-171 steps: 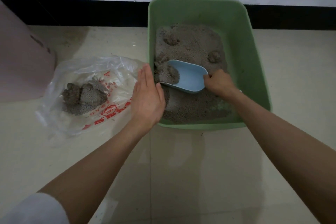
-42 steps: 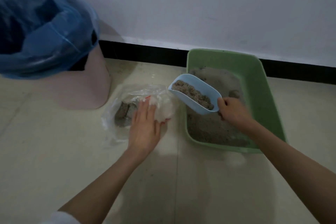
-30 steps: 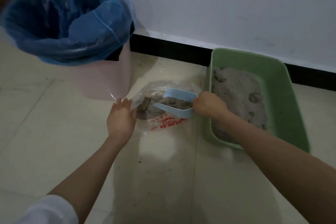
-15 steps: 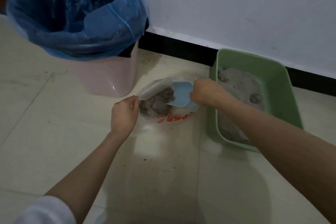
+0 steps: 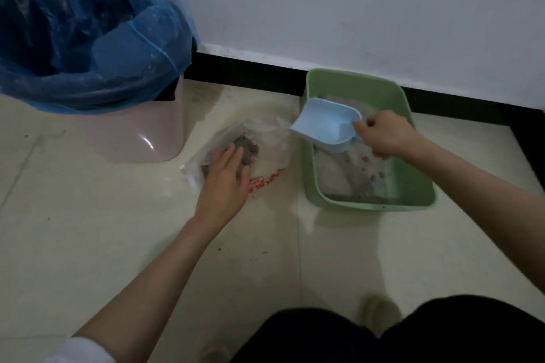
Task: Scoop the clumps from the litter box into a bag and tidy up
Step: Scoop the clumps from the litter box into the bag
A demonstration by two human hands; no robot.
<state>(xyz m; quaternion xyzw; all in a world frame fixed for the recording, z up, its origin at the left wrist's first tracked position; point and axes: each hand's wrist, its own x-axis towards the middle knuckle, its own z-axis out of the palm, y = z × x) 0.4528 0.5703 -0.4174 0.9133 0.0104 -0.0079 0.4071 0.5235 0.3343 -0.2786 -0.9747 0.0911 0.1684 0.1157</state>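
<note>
A clear plastic bag [image 5: 267, 156] with red print lies flat on the floor and holds grey litter clumps [image 5: 247, 148]. My left hand [image 5: 225, 178] rests on it with straight fingers. To the right, the green litter box [image 5: 413, 186] holds grey litter [image 5: 348, 174] with a few small clumps. My right hand [image 5: 383, 134] grips the handle of a light blue scoop [image 5: 326, 124], held empty above the box's left rim.
A pink bin [image 5: 138, 130] lined with a blue bag [image 5: 85, 26] stands at the left by the wall. Black skirting runs along the white wall behind. My dark-clad knees [image 5: 383, 336] fill the bottom edge. Crumbs of litter dot the tiled floor.
My right hand has drawn the scoop out of the bag and lifted it, emptied, over the box's left rim. My left hand let go of the bag's mouth and now lies flat on it.
</note>
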